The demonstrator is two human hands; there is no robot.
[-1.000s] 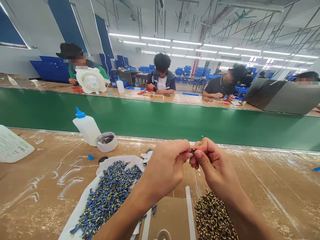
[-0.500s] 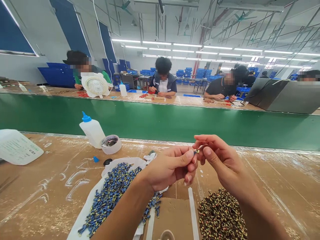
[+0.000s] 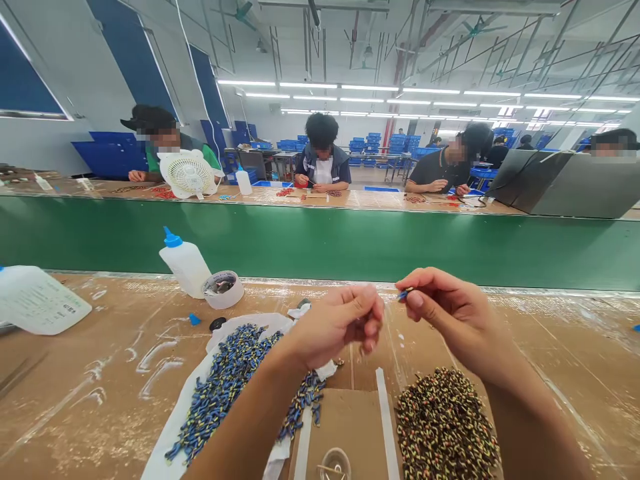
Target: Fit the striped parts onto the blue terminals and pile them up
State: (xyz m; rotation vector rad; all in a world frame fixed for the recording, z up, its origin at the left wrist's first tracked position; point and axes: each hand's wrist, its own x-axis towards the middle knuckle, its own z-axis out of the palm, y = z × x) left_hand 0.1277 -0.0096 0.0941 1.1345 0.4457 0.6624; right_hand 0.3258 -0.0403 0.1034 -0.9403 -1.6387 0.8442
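Between the thumb and forefinger of my right hand is a small blue piece with a pale yellow end. Just to its left, apart from it, my left hand is closed with curled fingers, a little blurred; whether anything is in them cannot be made out. Below my left forearm, a heap of small blue-and-yellow pieces lies on a white sheet. Under my right hand is a pile of small dark brown, yellow and red pieces.
Between the piles lie a cardboard panel with white strips and a small clear cup holding a stick. Behind stand a blue-capped bottle, a tape roll and a white jug. Several people sit beyond the green partition.
My hands have moved apart, the left slightly leftward. The small piece, earlier at my left fingertips with the right fingers beside it, is now in my right hand. The view has shifted slightly.
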